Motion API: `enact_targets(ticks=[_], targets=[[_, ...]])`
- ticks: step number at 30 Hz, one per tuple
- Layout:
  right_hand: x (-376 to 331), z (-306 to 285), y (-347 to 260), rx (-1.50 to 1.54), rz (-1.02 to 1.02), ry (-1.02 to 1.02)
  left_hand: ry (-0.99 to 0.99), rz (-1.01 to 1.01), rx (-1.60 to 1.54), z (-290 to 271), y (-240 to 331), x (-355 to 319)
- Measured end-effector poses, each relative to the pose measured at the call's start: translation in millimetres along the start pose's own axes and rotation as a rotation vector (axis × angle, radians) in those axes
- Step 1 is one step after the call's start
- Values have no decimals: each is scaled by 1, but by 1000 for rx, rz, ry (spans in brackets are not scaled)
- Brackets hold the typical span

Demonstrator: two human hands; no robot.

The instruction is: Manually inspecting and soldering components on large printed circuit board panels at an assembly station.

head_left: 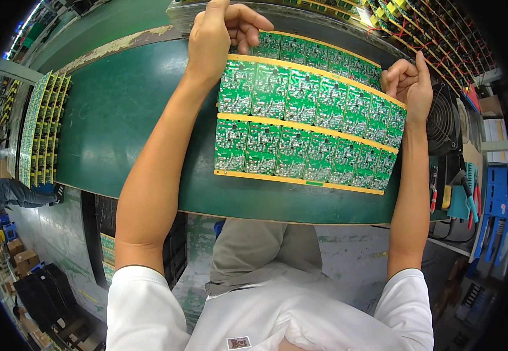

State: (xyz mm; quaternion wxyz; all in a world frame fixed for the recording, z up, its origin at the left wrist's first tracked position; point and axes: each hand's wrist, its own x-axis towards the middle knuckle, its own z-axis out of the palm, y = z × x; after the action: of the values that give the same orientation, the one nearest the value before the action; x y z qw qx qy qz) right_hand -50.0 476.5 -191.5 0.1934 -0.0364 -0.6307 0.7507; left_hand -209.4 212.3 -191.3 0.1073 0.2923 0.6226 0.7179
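A green circuit board panel with yellow edge strips lies face-on before me, its two rows of identical boards dotted with solder joints. Just beyond its top edge shows a second circuit board panel, mostly hidden by the nearer one. My left hand is at the left end of that rear panel, fingers curled toward it and slightly apart. At its right end is my right hand, with bent fingers against the edge and one digit pointing up. The exact contact of both hands is partly hidden.
The green worktop stretches to the left, where several circuit board panels stand together. More boards with red wires fill the far right. A black fan and hand tools sit at the right. A person is far left.
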Motion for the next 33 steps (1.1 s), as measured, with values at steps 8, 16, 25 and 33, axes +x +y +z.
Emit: enact_targets(ticks=[8,16,25,33], targets=[[0,-1,1,-3,1,-11,-9,17,15,1,1,0],[1,-3,3,-54,14,32,13,5,17,2,-4,0],[2,-6,6,-64,18,44,20,33,53,-1,-9,2],[-1,-4,3,-86,5,31,-11,104,74,-7,-10,5]])
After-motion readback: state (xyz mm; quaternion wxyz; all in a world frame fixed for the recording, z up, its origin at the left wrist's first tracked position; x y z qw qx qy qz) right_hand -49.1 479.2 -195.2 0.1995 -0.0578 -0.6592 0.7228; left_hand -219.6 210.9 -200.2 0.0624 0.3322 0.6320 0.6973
